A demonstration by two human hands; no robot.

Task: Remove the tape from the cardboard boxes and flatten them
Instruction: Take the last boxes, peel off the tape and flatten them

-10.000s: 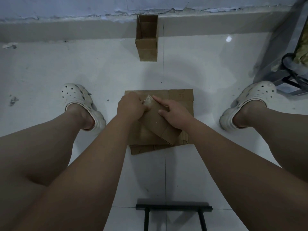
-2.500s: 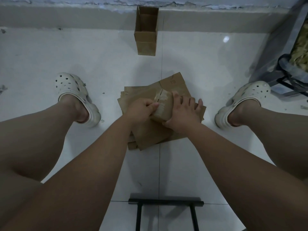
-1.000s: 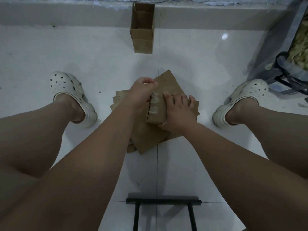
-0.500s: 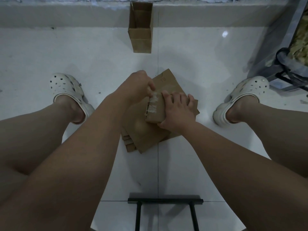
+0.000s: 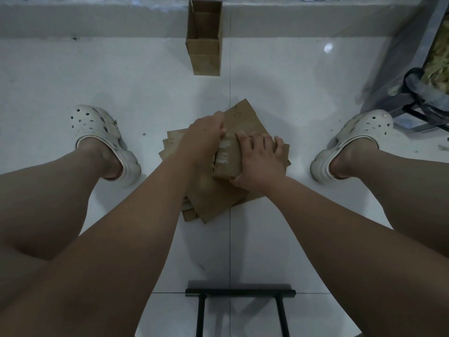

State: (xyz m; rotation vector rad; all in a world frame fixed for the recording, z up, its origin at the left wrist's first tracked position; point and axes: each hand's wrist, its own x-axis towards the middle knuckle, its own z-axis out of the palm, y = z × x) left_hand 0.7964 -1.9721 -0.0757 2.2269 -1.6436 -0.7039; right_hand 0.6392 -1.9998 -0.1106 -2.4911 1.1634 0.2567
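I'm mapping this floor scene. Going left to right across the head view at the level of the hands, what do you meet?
Left shoe → left hand → taped box → right hand → right shoe.

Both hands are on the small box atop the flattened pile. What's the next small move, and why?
Probably draw the left hand toward you along the seam to peel the tape off, while the right hand holds the small box down. The left fingers curl at the strip's far end, and tape lies along the box's top.
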